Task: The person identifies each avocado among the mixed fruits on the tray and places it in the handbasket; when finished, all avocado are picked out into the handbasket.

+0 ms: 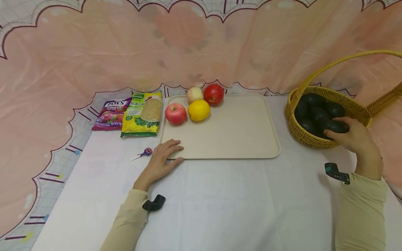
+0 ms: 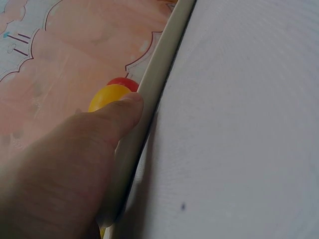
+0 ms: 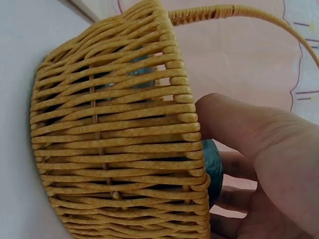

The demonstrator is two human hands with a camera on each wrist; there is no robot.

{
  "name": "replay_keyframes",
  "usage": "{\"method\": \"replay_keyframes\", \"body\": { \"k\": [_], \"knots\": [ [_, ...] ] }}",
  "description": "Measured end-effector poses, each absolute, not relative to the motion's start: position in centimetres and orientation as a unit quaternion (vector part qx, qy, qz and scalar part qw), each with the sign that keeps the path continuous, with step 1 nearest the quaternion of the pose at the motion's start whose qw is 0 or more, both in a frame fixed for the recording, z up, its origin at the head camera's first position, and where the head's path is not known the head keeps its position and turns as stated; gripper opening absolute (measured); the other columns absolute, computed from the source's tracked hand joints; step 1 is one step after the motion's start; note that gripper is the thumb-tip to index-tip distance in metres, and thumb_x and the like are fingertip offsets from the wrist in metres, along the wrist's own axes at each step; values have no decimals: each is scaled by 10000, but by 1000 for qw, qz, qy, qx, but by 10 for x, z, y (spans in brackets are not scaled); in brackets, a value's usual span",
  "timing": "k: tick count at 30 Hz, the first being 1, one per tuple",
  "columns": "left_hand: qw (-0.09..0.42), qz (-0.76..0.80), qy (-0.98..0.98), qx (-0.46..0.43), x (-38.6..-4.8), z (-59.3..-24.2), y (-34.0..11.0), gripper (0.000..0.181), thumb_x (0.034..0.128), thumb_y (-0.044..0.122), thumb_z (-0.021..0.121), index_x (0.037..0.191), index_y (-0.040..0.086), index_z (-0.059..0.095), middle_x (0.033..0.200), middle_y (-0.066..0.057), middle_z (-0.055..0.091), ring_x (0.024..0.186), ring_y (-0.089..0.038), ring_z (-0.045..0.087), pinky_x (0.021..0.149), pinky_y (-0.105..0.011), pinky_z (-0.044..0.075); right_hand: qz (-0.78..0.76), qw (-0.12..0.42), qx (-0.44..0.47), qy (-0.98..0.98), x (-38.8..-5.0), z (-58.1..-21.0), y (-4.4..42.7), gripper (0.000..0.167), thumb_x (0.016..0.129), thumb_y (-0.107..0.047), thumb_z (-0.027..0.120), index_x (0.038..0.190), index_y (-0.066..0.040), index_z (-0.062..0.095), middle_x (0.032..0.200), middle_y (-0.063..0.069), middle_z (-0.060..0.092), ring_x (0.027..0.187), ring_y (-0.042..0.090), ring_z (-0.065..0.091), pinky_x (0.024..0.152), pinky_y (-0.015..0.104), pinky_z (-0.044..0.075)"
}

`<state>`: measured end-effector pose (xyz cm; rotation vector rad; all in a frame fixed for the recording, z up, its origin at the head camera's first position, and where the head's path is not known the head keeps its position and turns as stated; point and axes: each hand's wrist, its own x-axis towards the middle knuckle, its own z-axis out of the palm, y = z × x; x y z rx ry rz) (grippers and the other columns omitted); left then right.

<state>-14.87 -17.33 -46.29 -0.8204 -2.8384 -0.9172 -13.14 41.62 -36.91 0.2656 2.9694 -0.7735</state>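
At the right, a yellow wicker basket (image 1: 301,136) with a tall handle holds several dark green avocados (image 1: 314,99). My right hand (image 1: 358,137) reaches over its rim, thumb and fingers around one avocado (image 1: 331,124) lying on top of the others. In the right wrist view, the basket wall hides most of that avocado (image 3: 213,169). My left hand (image 1: 161,160) rests on the front left corner of a cream tray (image 1: 238,136), fingers spread and nothing held. On the tray's left side sit a pink-red apple (image 1: 176,114), a yellow lemon (image 1: 199,110), a pomegranate (image 1: 214,94) and a pale round fruit (image 1: 194,94).
Left of the tray lie a yellow-green food packet (image 1: 142,115) and a purple Fox's berries bag (image 1: 111,115). A wrapped lollipop (image 1: 147,152) is just left of my left hand. A patterned pink cloth (image 1: 125,52) hangs behind the white table (image 1: 220,202).
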Motion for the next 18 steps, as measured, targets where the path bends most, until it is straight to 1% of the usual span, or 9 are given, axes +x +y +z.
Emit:
{"method": "replay_keyframes", "body": {
  "k": [3, 10, 14, 18],
  "knots": [
    [24, -297, -917, -265, -149, -463, -174, 372, 888, 344, 644, 1234, 216, 595, 1423, 7, 472, 1404, -235, 300, 1137, -526, 163, -251, 35, 90, 963, -132, -369, 415, 709, 905, -443, 553, 1348, 70, 343, 1307, 426, 307, 1103, 546, 322, 871, 685, 315],
    [23, -295, -918, -263, -149, -462, -175, 375, 893, 358, 635, 1238, 215, 593, 1425, 5, 470, 1404, -235, 300, 1137, -520, 165, -239, 37, 80, 967, -135, -369, 415, 697, 906, -435, 551, 1338, 73, 346, 1285, 430, 311, 1091, 550, 331, 881, 687, 306],
    [32, -298, -916, -266, -149, -461, -175, 370, 888, 338, 646, 1230, 205, 598, 1410, -15, 485, 1395, -251, 315, 1130, -525, 176, -227, 37, 68, 971, -137, -373, 415, 679, 901, -413, 572, 1329, 73, 368, 1282, 438, 307, 1124, 569, 317, 904, 694, 288],
    [22, -298, -917, -264, -147, -463, -175, 378, 894, 362, 634, 1241, 219, 590, 1420, 0, 474, 1403, -237, 303, 1136, -517, 173, -202, 52, 56, 976, -140, -378, 415, 662, 896, -398, 591, 1320, 73, 397, 1275, 434, 334, 1144, 587, 312, 919, 707, 279]
  ]
}}
